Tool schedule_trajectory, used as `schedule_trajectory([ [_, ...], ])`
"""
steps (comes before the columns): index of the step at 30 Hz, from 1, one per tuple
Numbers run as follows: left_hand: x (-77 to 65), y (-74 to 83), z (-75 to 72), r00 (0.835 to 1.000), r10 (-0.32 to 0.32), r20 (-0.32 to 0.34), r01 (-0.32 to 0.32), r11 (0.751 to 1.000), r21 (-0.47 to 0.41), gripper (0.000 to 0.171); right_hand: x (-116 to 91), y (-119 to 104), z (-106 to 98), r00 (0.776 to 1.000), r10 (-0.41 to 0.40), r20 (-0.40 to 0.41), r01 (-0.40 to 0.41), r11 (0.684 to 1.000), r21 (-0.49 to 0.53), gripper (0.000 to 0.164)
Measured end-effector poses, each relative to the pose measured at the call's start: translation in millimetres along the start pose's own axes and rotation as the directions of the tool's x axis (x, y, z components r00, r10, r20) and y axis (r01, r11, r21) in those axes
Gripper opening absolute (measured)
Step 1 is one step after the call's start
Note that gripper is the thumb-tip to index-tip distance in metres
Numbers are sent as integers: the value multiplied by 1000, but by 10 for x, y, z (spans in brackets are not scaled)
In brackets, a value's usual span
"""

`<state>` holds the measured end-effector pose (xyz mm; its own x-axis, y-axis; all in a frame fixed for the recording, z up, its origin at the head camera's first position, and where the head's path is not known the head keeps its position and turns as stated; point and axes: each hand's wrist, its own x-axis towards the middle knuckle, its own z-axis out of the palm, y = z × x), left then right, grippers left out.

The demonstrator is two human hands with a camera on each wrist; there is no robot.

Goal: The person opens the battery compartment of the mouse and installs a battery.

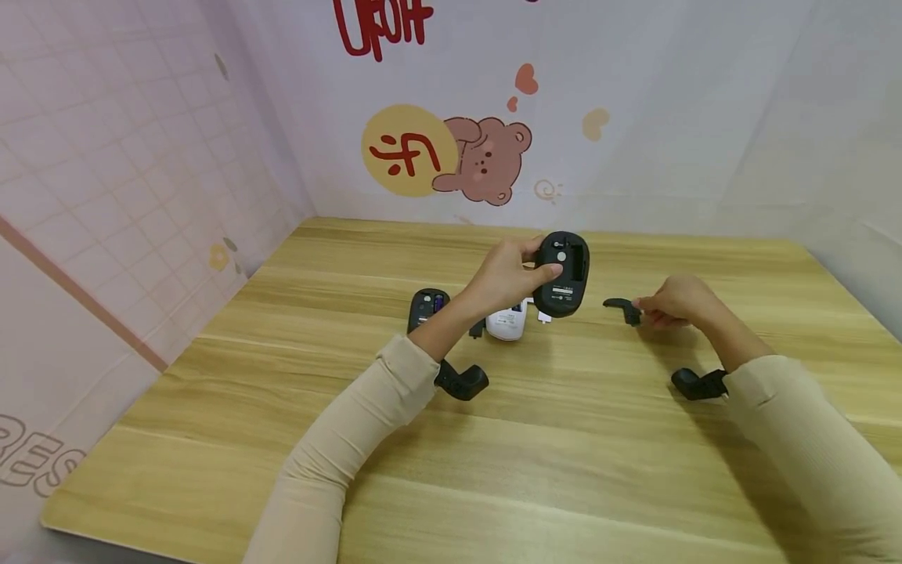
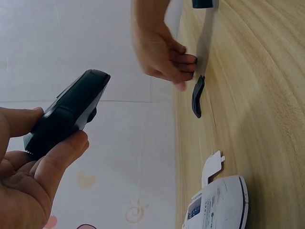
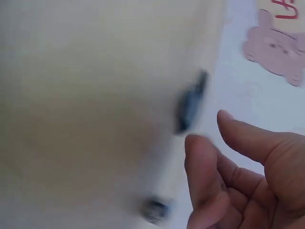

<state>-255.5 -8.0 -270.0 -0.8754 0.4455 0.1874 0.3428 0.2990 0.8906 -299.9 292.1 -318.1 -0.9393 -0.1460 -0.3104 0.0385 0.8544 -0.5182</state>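
My left hand (image 1: 503, 274) holds a black computer mouse (image 1: 561, 274) above the table, its underside facing me. A battery compartment along the mouse's side lies uncovered. In the left wrist view the thumb and fingers grip the mouse (image 2: 66, 114) by one end. Close to a thin black battery cover (image 1: 620, 304) on the table is my right hand (image 1: 672, 301). In the right wrist view its thumb and forefinger stand apart with nothing between them, the other fingers bent. The cover (image 3: 191, 107) is blurred there, and so is a small dark thing (image 3: 155, 210) I cannot identify.
A white mouse (image 1: 507, 323) lies underside up, a white battery cover (image 1: 544, 316) beside it. To its left is another black mouse (image 1: 427, 301) with a battery inside, partly behind my left forearm. A small black piece (image 1: 477, 329) lies between them.
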Motion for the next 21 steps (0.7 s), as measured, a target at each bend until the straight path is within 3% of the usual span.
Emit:
schedule_trajectory([
  [4,17,-36,8,1000,0,12,0,1000,1,52,-95,-23,-221,995,-52,-87,42,992,-122,49],
  [7,28,-49,18,1000,8,3,-8,1000,5,51,-88,21,-370,992,-84,-98,64,979,-195,51],
  [11,27,-43,26,1000,23,-4,-23,1000,6,50,-9,181,-446,992,-116,46,124,959,-255,52],
  [16,15,-42,20,1000,14,4,-14,1000,-16,50,45,355,-433,957,-83,279,126,982,-140,72],
  [21,10,-62,7,1000,16,9,-15,998,-59,49,85,401,-410,929,-49,367,78,995,-65,82],
])
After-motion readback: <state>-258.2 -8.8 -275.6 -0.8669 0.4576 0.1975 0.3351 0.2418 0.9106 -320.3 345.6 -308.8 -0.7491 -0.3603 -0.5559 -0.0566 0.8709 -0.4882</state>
